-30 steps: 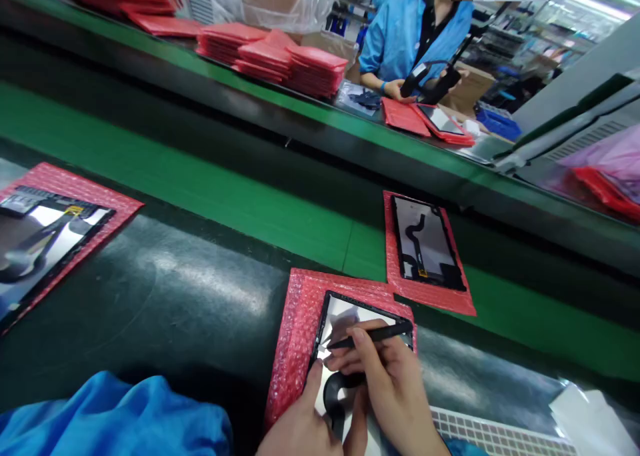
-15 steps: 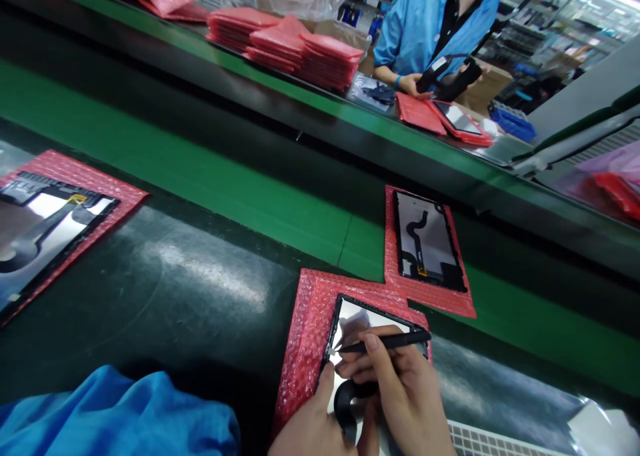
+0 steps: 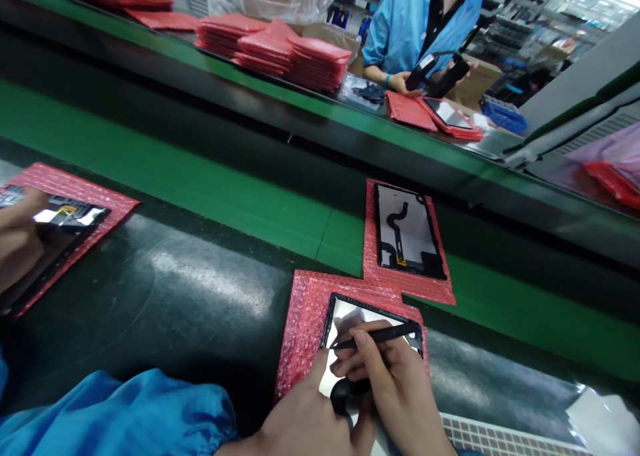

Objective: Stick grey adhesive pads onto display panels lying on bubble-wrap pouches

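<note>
A shiny screen panel [image 3: 367, 319] with a black frame lies on a red bubble-wrap bag [image 3: 305, 323] in front of me. My right hand [image 3: 400, 396] is closed around a thin black tool [image 3: 380, 336], its tip over the panel's near left part. My left hand [image 3: 305, 419] rests on the panel's left edge, thumb stretched toward the tool tip, fingers pressed on the panel. A black flex cable [image 3: 345, 396] curls on the panel between my hands.
A second panel on a red bag [image 3: 407, 239] rides the green belt [image 3: 200, 183] beyond. At far left another person's hand [image 3: 17, 243] touches a third panel on a red bag [image 3: 75, 196]. Across the line a worker in blue [image 3: 410, 29] holds a device beside stacked red bags [image 3: 290, 56].
Another person's hand has come onto the panel at far left. The panel on the belt has drifted left. My hands keep the tool at the same spot on my panel.
</note>
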Demonstrator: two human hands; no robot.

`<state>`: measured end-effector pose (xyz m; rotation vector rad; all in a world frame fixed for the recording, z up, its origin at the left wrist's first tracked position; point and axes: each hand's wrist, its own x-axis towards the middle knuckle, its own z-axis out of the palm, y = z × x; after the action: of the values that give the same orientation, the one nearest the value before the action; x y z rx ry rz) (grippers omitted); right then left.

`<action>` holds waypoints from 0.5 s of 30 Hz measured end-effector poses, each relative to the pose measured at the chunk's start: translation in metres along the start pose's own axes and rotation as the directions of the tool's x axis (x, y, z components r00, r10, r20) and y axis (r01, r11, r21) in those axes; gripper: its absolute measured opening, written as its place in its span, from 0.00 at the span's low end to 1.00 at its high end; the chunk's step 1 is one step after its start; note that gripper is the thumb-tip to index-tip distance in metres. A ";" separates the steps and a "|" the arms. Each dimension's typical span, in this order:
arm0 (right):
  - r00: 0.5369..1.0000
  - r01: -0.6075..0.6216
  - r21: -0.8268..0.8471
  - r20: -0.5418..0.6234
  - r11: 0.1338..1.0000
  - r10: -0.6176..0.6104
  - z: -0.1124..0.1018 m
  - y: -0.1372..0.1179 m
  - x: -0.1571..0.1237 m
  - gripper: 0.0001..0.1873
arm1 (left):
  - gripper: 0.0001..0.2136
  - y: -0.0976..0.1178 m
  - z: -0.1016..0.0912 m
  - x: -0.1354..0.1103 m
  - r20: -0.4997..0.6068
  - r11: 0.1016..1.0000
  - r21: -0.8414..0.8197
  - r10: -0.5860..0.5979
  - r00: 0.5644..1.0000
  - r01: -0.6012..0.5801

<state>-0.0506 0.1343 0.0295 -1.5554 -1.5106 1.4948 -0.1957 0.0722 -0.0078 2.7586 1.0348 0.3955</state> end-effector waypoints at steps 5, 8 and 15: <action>0.999 0.023 0.115 -0.049 0.993 -0.017 0.004 -0.001 0.001 0.23 | 0.09 -0.005 -0.016 0.006 0.082 1.000 0.029 0.006 0.997 -0.008; 0.994 0.055 0.259 -0.104 0.964 -0.029 0.003 -0.004 -0.002 0.23 | 0.12 -0.011 -0.045 0.010 0.138 1.000 -0.018 0.027 0.990 -0.024; 0.937 0.282 0.386 -0.310 0.879 -0.164 -0.038 -0.003 -0.028 0.19 | 0.22 -0.030 -0.079 -0.016 0.337 0.813 0.021 -0.554 0.761 0.582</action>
<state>-0.0114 0.1223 0.0524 -1.2162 -1.0759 1.3070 -0.2498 0.0886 0.0566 2.1620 1.6232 -0.1116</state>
